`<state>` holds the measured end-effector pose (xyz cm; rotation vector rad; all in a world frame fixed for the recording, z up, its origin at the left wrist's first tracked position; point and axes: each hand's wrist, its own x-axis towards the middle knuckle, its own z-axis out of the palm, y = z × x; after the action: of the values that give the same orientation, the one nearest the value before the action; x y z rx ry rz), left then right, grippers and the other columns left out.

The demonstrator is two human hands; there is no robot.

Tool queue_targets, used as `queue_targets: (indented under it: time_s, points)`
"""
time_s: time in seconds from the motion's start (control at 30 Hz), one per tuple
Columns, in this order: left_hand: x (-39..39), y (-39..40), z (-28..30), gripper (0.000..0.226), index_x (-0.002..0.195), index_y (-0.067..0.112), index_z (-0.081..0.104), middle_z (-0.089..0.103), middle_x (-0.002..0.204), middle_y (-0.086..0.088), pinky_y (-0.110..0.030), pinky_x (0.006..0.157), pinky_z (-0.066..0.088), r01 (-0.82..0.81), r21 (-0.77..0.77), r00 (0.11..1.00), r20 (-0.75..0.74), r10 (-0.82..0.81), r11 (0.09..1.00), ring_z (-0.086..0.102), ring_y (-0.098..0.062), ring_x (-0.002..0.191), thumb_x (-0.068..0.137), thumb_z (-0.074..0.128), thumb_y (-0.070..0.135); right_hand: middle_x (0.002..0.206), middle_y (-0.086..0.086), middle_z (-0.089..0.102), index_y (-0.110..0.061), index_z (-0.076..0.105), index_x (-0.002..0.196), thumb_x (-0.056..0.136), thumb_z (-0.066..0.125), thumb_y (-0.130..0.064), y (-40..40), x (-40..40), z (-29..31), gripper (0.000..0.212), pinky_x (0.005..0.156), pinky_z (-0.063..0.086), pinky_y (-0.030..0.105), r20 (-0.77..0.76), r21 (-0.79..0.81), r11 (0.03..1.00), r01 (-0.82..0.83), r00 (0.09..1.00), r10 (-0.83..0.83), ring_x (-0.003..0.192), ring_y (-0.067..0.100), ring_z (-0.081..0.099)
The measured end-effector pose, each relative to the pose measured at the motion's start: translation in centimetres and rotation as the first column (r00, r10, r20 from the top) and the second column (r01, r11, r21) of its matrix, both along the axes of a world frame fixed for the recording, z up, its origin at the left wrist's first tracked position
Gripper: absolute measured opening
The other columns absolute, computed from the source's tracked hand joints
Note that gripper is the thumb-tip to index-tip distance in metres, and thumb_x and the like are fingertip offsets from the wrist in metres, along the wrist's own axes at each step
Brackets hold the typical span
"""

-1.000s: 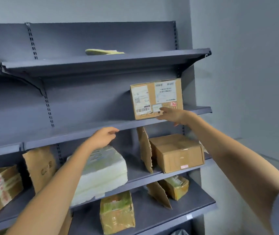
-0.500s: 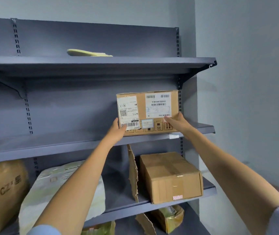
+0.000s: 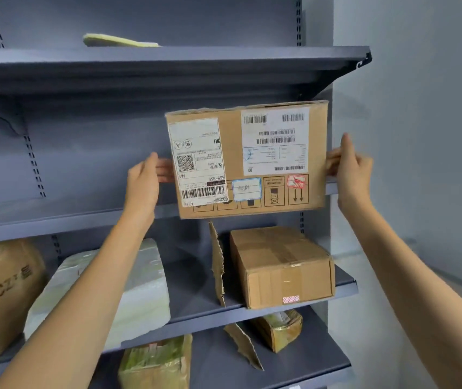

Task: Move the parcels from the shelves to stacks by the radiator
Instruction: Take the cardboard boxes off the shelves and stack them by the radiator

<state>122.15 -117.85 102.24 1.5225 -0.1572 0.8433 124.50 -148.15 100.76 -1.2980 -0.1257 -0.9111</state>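
A brown cardboard parcel [image 3: 246,158] with white shipping labels and barcodes is at the front edge of the upper middle shelf [image 3: 56,223], its lower edge overhanging the shelf lip. My left hand [image 3: 143,186] grips its left side, fingers against the side and thumb up. On the right side my right hand [image 3: 350,169] holds it the same way. Below it a plain taped cardboard box [image 3: 283,265] lies on the lower shelf. A white wrapped parcel [image 3: 140,282] sits left of that, partly hidden by my left forearm.
A brown padded bag [image 3: 2,279] stands at far left. Torn cardboard dividers [image 3: 218,265] stand between parcels. Two yellow-green taped parcels [image 3: 157,363] [image 3: 280,329] lie on the bottom shelf. A flat yellow envelope [image 3: 117,40] lies on the top shelf. A grey wall [image 3: 420,136] stands right.
My left hand rose from the lower shelf to the parcel's left side. My right hand shifted from its bottom edge to its right side. The parcel came forward and looms larger.
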Motion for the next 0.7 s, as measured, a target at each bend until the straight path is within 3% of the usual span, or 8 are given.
queue_targets:
  time_s: [0.07, 0.13, 0.23, 0.3, 0.37, 0.53, 0.63, 0.7]
  points:
    - [-1.0, 0.4, 0.8, 0.039, 0.084, 0.024, 0.064, 0.07, 0.078, 0.009, -0.024, 0.066, 0.044, 0.161, -0.008, 0.984, -0.074, -0.161, 0.987, 0.063, -0.003, 0.07, 0.098, 0.032, 0.043, 0.056, -0.017, 0.066, -0.028, 0.063, 0.07, 0.095, 0.035, -0.048, -0.5, -1.3, 0.9, 0.042, 0.054, 0.047, 0.012, -0.008, -0.055, 0.992, -0.113, 0.994, 0.112, 0.056, -0.004, 0.061]
    - [-1.7, 0.2, 1.9, 0.052, 0.114, 0.03, 0.061, 0.07, 0.107, 0.006, -0.029, 0.073, 0.047, 0.397, 0.052, 0.9, -0.219, -0.377, 0.917, 0.065, -0.009, 0.094, 0.094, 0.024, 0.059, 0.09, -0.02, 0.069, -0.035, 0.065, 0.098, 0.094, 0.031, -0.058, -0.8, -1.9, 1.7, 0.041, 0.079, 0.051, 0.018, -0.067, -0.138, 0.937, -0.321, 0.947, 0.314, 0.088, -0.003, 0.064]
    - [-2.0, -1.3, 2.1, 0.057, 0.133, 0.034, 0.048, 0.06, 0.128, 0.007, -0.033, 0.098, 0.045, 0.526, 0.189, 0.829, -0.333, -0.45, 0.829, 0.059, -0.011, 0.115, 0.089, 0.031, 0.066, 0.145, -0.018, 0.037, -0.034, 0.036, 0.142, 0.085, 0.029, -0.071, -1.1, -2.1, 1.2, 0.069, 0.111, 0.032, 0.037, -0.174, -0.211, 0.862, -0.461, 0.885, 0.432, 0.131, 0.002, 0.038]
    - [-2.0, -2.8, 1.0, 0.058, 0.139, 0.028, 0.041, 0.055, 0.134, 0.006, -0.036, 0.109, 0.038, 0.501, 0.23, 0.847, -0.327, -0.418, 0.835, 0.054, -0.011, 0.121, 0.088, 0.049, 0.055, 0.157, -0.015, 0.015, -0.031, 0.013, 0.15, 0.081, 0.036, -0.073, -1.1, -1.8, -0.9, 0.084, 0.12, 0.011, 0.04, -0.186, -0.16, 0.874, -0.459, 0.883, 0.43, 0.145, 0.007, 0.015]
    - [-2.0, -3.8, -0.4, 0.061, 0.139, 0.025, 0.041, 0.057, 0.131, 0.005, -0.034, 0.107, 0.041, 0.46, 0.232, 0.868, -0.318, -0.38, 0.857, 0.056, -0.011, 0.117, 0.085, 0.06, 0.046, 0.157, -0.011, 0.016, -0.027, 0.01, 0.151, 0.081, 0.044, -0.069, -1.0, -2.0, -3.9, 0.088, 0.12, 0.009, 0.04, -0.223, -0.072, 0.899, -0.432, 0.885, 0.408, 0.145, 0.011, 0.013]
    - [-2.2, -4.5, -1.8, 0.062, 0.139, 0.032, 0.038, 0.061, 0.123, 0.01, -0.014, 0.072, 0.053, 0.496, 0.198, 0.849, -0.315, -0.424, 0.846, 0.061, 0.0, 0.101, 0.083, 0.063, 0.045, 0.127, 0.0, 0.056, -0.017, 0.05, 0.125, 0.085, 0.059, -0.043, -0.7, -4.4, -7.2, 0.049, 0.099, 0.045, 0.038, -0.313, -0.05, 0.936, -0.349, 0.895, 0.317, 0.115, 0.018, 0.055]
    - [-2.8, -5.0, -2.9, 0.068, 0.14, 0.033, 0.032, 0.058, 0.114, 0.019, -0.009, 0.061, 0.051, 0.488, 0.198, 0.848, -0.339, -0.407, 0.85, 0.058, 0.007, 0.093, 0.082, 0.063, 0.048, 0.108, 0.004, 0.059, -0.019, 0.054, 0.097, 0.083, 0.062, -0.034, -0.9, -6.3, -8.1, 0.022, 0.074, 0.045, 0.03, -0.346, -0.072, 0.962, -0.262, 0.912, 0.222, 0.091, 0.018, 0.058]
    - [-3.7, -5.7, -4.5, 0.073, 0.138, 0.032, 0.023, 0.056, 0.108, 0.017, -0.013, 0.059, 0.051, 0.475, 0.134, 0.837, -0.373, -0.4, 0.87, 0.058, 0.003, 0.091, 0.081, 0.064, 0.05, 0.104, 0.004, 0.062, -0.013, 0.057, 0.101, 0.082, 0.065, -0.028, -1.7, -8.2, -9.4, 0.025, 0.072, 0.043, 0.029, -0.377, -0.042, 0.973, -0.225, 0.906, 0.193, 0.088, 0.019, 0.058]
